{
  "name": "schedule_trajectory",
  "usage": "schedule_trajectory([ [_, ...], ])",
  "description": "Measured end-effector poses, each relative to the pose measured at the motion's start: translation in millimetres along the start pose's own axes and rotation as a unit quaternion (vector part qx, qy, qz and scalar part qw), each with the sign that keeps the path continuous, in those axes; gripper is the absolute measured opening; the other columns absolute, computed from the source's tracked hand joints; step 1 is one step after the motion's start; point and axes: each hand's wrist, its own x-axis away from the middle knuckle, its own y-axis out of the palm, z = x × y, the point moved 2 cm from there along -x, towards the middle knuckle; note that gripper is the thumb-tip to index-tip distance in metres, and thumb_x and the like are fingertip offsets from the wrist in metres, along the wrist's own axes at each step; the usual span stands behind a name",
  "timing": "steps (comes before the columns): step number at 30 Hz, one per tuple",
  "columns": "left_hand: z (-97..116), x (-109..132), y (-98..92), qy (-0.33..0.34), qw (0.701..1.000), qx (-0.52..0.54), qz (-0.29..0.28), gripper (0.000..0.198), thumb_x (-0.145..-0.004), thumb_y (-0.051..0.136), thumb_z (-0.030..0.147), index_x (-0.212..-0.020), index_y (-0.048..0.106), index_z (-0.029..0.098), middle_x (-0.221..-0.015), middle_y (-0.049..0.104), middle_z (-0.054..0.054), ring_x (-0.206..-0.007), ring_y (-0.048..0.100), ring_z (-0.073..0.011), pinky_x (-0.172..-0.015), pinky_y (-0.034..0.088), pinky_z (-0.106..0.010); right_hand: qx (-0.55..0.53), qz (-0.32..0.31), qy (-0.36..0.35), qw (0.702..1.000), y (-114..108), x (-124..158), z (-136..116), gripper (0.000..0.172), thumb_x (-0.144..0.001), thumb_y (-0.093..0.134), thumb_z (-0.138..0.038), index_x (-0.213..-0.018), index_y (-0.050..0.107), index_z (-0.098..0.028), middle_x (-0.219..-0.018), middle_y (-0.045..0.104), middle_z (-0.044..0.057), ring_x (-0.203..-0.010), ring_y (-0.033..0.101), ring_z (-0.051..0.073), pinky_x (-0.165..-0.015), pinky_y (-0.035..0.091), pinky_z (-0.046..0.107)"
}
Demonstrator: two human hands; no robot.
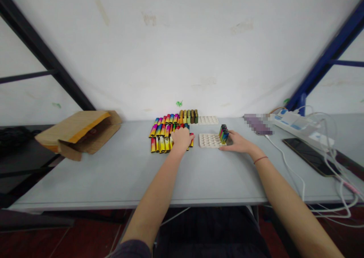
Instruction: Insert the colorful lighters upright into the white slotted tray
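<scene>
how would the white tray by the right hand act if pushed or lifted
The white tray would probably slide without tipping, being low and wide on the tabletop. Lifted, it may feel heavier at the right end, where shiny pieces stand; those tall, narrow pieces could wobble.

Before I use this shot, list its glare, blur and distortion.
Head view: glints streak the shiny tubes; wide-angle stretch seems to slant the black post and blue post. Again in the head view, pixel blocks cover parts of the purple phone; left hand and right hand look slightly soft.
</scene>
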Motion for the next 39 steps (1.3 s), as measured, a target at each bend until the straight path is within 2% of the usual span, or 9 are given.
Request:
schedule_trajectory([
  [9, 7.0, 2.1, 8.6, 0.029, 0.999, 0.005, -0.014, 0.031, -0.096, 0.061, 0.036, -0.11, 0.078, 0.015, -0.116, 0.078, -0.022, -0.118, 0.072, -0.0357, -0.096, 0.052, -0.041, -0.01, 0.019, -0.019, 1.0, 2.6, -1.5, 6.1, 0.075, -0.072, 0.084, -0.064, -0.129, 0.071, -0.016, -0.138, 0.069, 0.02, -0.126, 0.066, 0.043, -0.112, 0.051, 0.057],
  [15, 0.3, -9.2, 4.4, 0.034, 0.974, 0.214, 0.064, 0.028, -0.102, 0.052, 0.037, -0.102, 0.073, 0.018, -0.102, 0.08, -0.012, -0.104, 0.074, -0.0283, -0.091, 0.054, -0.036, -0.009, 0.012, -0.009, 1.0, 2.1, -0.7, 4.3, 0.076, -0.072, 0.084, -0.063, -0.13, 0.071, -0.014, -0.141, 0.067, 0.022, -0.13, 0.064, 0.045, -0.115, 0.049, 0.056],
  [18, 1.1, -16.2, 9.4, 0.04, 0.92, 0.389, 0.036, 0.03, -0.102, 0.049, 0.036, -0.09, 0.068, 0.018, -0.082, 0.072, -0.006, -0.088, 0.074, -0.0226, -0.078, 0.056, -0.03, -0.015, 0.012, -0.01, 1.0, 1.2, -0.4, 3.2, 0.074, -0.073, 0.084, -0.062, -0.129, 0.071, -0.015, -0.139, 0.068, 0.022, -0.128, 0.064, 0.044, -0.114, 0.05, 0.058],
  [22, 8.5, -16.2, 17.9, -0.043, 0.801, 0.596, -0.025, 0.022, -0.103, 0.048, 0.039, -0.105, 0.061, 0.021, -0.08, 0.064, 0.0, -0.061, 0.066, -0.0128, -0.064, 0.057, -0.027, -0.007, 0.003, -0.005, 1.0, 0.5, 0.1, 2.3, 0.074, -0.074, 0.083, -0.062, -0.13, 0.07, -0.014, -0.139, 0.067, 0.022, -0.126, 0.065, 0.043, -0.113, 0.05, 0.056],
  [24, 13.4, -13.1, 19.1, -0.064, 0.765, 0.64, -0.038, 0.021, -0.104, 0.046, 0.041, -0.111, 0.057, 0.024, -0.082, 0.064, 0.002, -0.052, 0.058, -0.0094, -0.059, 0.054, -0.026, -0.007, 0.001, -0.004, 1.0, 0.5, 0.3, 2.3, 0.073, -0.075, 0.083, -0.062, -0.129, 0.07, -0.014, -0.138, 0.068, 0.022, -0.125, 0.066, 0.043, -0.112, 0.052, 0.055],
  [28, 20.2, -8.7, 18.6, -0.069, 0.734, 0.674, -0.045, 0.018, -0.104, 0.048, 0.042, -0.104, 0.055, 0.025, -0.068, 0.055, 0.007, -0.043, 0.044, -0.0064, -0.046, 0.036, -0.018, -0.015, 0.014, -0.007, 1.0, 1.6, -0.1, 3.8, 0.072, -0.074, 0.084, -0.061, -0.128, 0.071, -0.015, -0.138, 0.068, 0.021, -0.126, 0.065, 0.044, -0.112, 0.051, 0.057],
  [31, 23.8, -8.1, 20.6, -0.067, 0.696, 0.713, -0.057, 0.036, -0.104, 0.043, 0.053, -0.092, 0.056, 0.022, -0.057, 0.041, 0.008, -0.039, 0.034, -0.0062, -0.042, 0.026, -0.017, -0.017, 0.019, -0.017, 1.0, 2.6, -1.0, 4.9, 0.074, -0.072, 0.085, -0.062, -0.128, 0.072, -0.015, -0.139, 0.068, 0.022, -0.127, 0.065, 0.045, -0.114, 0.05, 0.058],
  [34, 27.1, -8.9, 23.9, -0.063, 0.658, 0.749, -0.045, 0.054, -0.101, 0.042, 0.068, -0.077, 0.054, 0.02, -0.053, 0.04, 0.007, -0.039, 0.034, -0.0063, -0.042, 0.029, -0.018, -0.019, 0.02, -0.014, 1.0, 2.5, -1.5, 5.4, 0.076, -0.071, 0.085, -0.063, -0.129, 0.072, -0.014, -0.14, 0.068, 0.022, -0.128, 0.065, 0.045, -0.114, 0.05, 0.058],
  [39, 30.8, -8.2, 28.3, -0.066, 0.619, 0.783, -0.015, 0.06, -0.095, 0.049, 0.074, -0.068, 0.05, 0.021, -0.051, 0.044, 0.005, -0.04, 0.037, -0.0077, -0.041, 0.031, -0.02, -0.014, 0.006, -0.011, 1.0, 1.6, -1.1, 4.6, 0.077, -0.074, 0.083, -0.062, -0.131, 0.07, -0.012, -0.14, 0.067, 0.024, -0.129, 0.064, 0.044, -0.115, 0.049, 0.056],
])
